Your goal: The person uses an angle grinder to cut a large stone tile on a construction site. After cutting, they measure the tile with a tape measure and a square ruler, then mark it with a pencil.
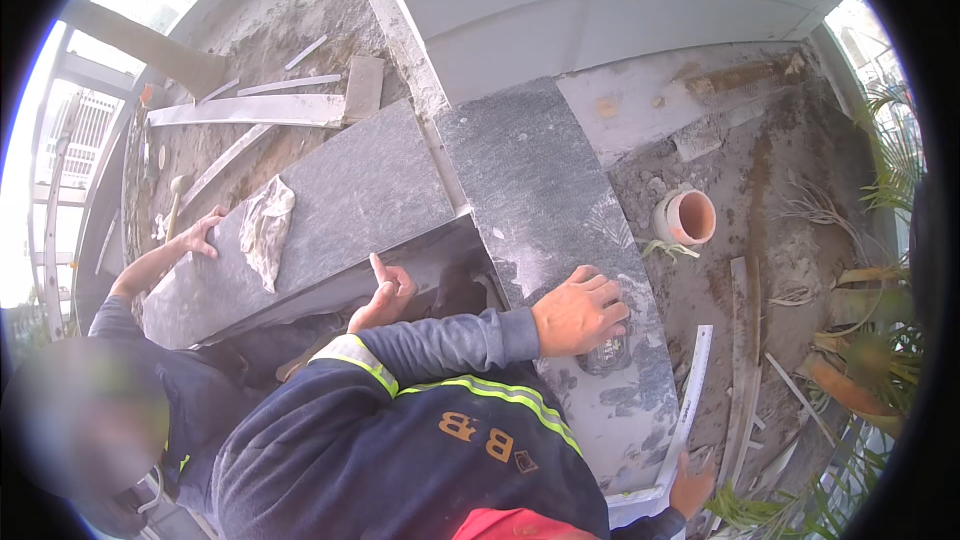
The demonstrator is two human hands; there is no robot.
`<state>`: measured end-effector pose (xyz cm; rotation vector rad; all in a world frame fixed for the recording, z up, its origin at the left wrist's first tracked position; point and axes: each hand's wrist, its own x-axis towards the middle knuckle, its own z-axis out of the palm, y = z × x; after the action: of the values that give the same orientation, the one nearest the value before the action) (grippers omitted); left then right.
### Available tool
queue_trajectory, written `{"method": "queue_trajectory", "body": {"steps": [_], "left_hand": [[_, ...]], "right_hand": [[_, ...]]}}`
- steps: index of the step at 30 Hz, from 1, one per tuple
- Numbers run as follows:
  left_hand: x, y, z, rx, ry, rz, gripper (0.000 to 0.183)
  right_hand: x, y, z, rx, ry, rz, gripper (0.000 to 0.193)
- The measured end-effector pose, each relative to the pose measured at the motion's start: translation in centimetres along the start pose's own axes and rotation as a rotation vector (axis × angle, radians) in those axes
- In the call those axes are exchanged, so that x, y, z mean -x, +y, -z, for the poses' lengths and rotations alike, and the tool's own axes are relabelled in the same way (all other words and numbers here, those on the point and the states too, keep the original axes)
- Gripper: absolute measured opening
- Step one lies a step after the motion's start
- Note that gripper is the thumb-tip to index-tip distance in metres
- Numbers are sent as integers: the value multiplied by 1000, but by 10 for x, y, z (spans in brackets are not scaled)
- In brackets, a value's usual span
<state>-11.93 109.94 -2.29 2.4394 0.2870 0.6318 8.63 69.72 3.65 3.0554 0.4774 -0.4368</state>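
Observation:
My left hand [580, 315], its arm bent across my chest, is closed on a small dark rounded block [606, 356] resting on a grey stone slab [540, 180]. The fingers partly cover the block, so its kind is unclear. Low on the right, my right hand [690, 490] grips a white L-shaped square [690, 390] near its corner. The square's long leg lies along the slab's right edge. White dust and smears mark the slab. A co-worker's hands [200, 233] are at a second grey slab [350, 190], where a crumpled whitish cloth [268, 230] lies.
An upright pipe [690, 217] with an orange inside stands in the soil right of my slab. Pale strips [245, 110] lie on rubble at far left. A grey wall [610, 0] rises beyond the slabs. Palm leaves [830, 480] reach in at right. The co-worker crouches close at left.

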Motion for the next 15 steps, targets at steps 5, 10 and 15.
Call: {"method": "queue_trajectory", "body": {"steps": [5, 10, 15], "left_hand": [[6, -8, 11, 50, 7, -44, 25], [3, -12, 12, 59, -59, -56, 25], [4, -9, 9, 80, -81, -53, 25]], "right_hand": [[21, 14, -15, 36, 30, -67, 80], [37, 15, -29, 31, 44, -124, 85], [51, 41, -36, -68, -19, -159, 81]]}}
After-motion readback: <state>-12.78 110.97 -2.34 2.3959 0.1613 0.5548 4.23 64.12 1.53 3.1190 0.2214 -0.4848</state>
